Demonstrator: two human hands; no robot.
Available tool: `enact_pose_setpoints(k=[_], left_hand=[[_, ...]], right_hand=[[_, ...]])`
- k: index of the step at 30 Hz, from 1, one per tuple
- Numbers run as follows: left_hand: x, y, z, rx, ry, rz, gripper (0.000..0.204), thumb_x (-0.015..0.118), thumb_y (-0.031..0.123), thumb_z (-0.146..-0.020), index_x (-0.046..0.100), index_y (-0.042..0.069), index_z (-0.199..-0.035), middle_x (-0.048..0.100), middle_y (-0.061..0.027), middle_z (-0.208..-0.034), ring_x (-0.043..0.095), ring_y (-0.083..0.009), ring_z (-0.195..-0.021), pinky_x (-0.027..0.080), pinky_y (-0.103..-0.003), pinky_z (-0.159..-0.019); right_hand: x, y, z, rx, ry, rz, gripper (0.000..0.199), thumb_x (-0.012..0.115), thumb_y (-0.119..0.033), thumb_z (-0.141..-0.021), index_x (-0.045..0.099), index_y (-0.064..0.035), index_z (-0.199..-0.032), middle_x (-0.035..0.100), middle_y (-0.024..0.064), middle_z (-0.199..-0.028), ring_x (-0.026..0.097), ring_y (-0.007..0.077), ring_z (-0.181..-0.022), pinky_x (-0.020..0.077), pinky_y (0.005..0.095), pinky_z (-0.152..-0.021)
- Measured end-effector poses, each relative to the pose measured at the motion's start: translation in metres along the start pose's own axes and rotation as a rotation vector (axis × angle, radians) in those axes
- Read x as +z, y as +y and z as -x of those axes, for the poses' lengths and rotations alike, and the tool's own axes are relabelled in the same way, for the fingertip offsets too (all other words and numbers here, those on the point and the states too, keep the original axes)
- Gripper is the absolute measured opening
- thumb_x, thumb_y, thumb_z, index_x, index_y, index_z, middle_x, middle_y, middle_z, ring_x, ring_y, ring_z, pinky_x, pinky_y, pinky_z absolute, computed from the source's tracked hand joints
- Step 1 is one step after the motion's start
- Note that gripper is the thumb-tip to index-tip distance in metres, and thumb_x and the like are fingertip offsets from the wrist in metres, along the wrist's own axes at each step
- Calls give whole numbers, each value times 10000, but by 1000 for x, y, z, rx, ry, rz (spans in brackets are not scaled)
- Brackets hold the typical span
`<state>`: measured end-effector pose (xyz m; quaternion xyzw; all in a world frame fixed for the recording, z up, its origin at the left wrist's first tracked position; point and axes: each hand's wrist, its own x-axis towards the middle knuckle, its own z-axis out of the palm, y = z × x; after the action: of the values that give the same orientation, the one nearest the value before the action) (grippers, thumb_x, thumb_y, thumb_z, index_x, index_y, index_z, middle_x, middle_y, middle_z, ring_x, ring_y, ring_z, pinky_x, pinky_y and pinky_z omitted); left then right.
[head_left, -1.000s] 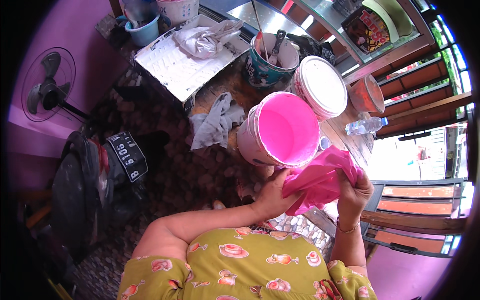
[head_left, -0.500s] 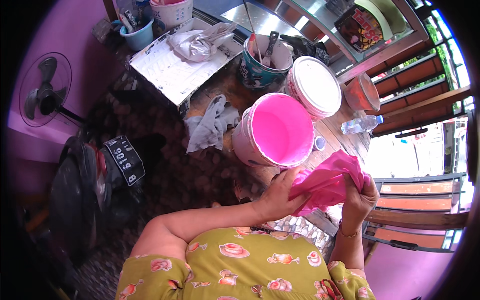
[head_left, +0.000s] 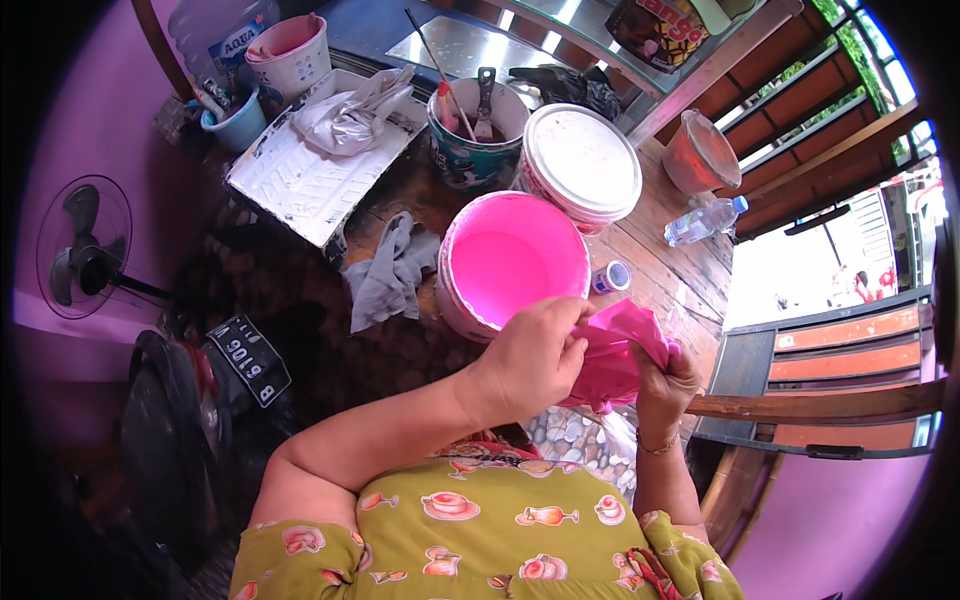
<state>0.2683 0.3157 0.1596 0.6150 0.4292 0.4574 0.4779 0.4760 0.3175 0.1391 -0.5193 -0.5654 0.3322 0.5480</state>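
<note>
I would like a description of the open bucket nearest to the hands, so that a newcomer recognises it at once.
Find the wooden table in front of the person. Toward its near side, just beyond the left hand, stands an open bucket. Its bright pink inside sets it apart from its neighbours, the white-lidded bucket and the teal bucket.

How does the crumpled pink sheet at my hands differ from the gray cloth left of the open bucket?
The pink sheet is vivid pink, while the gray cloth is a dull, pale gray. The pink sheet is held in your right hand; the gray cloth lies draped, with neither hand on it. Both look thin and creased; whether they're the same material, I can't tell.
</note>
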Motion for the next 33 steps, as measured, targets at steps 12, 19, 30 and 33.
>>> enact_pose_setpoints(k=[12, 19, 30, 33], left_hand=[[18, -12, -80, -236, -434, -20, 252, 526, -35, -797, 599, -35, -1038, 649, -112, -919, 622, -157, -796, 503, -281, -706], [16, -12, -95, -316, -697, 47, 137, 575, 4, -795, 631, -23, -917, 648, -52, -776, 598, -103, -707, 496, -262, -662], [16, -15, -83, -45, -647, -153, 152, 575, 83, -800, 578, -27, -904, 596, -81, -788, 555, -137, -711, 449, -283, -640], [22, -17, -77, 101, -565, -205, 147, 559, 92, -803, 553, -21, -897, 571, -111, -796, 547, -185, -696, 444, -306, -635]], right_hand=[[-24, 17, 18, -50, 7, 20, 163, 704, 88, -705, 659, 11, -841, 619, -13, -716, 547, 47, -659, 447, 207, -594], [-35, 17, 14, -61, -59, 62, 166, 701, 79, -703, 660, 24, -855, 621, 0, -715, 551, 58, -647, 455, 214, -597], [-41, 21, 4, 35, -102, -57, 148, 646, 95, -726, 662, 28, -857, 624, -1, -742, 550, 54, -682, 458, 208, -611], [-45, 24, 2, 57, -97, -94, 155, 635, 103, -725, 661, 26, -856, 623, -1, -747, 548, 53, -689, 457, 207, -613]])
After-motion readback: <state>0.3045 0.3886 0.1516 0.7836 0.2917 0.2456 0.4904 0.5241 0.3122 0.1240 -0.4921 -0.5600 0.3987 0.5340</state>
